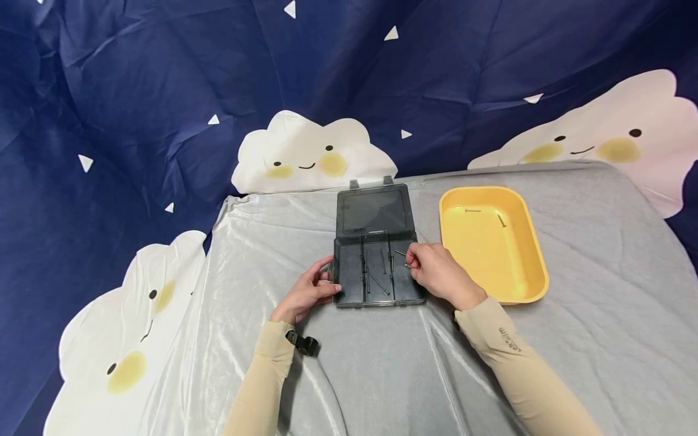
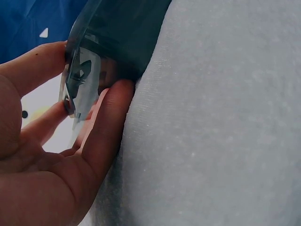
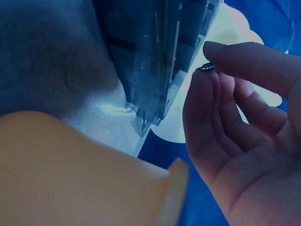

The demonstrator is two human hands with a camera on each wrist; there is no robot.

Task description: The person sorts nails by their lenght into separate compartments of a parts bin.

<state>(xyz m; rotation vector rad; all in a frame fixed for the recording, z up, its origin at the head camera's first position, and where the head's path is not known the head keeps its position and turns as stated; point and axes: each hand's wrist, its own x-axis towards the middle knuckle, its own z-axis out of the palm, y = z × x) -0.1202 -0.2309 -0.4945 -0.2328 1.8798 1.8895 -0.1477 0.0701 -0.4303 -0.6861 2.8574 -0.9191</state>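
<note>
A dark see-through organizer box [image 1: 349,290] lies with its hinged lid [image 1: 374,212] laid back. Dividers split its base into three lengthwise compartments, and several long thin screws [image 1: 380,284] lie in and around the middle one. My left hand [image 1: 308,292] grips the left side of the box, thumb at the near corner; the left wrist view shows fingers [image 2: 115,101] against its wall. Over the right compartment, my right hand [image 1: 438,272] pinches a screw [image 3: 206,68] between thumb and forefinger. Most of that screw is hidden in the right wrist view.
A yellow tray [image 1: 537,269] stands right of the box, with two screws [image 1: 472,211] near its far end. Its wall is close to my right forearm. Wrinkled grey cloth [image 1: 376,369] covers the table, and a dark blue cloud-patterned curtain [image 1: 436,72] hangs behind.
</note>
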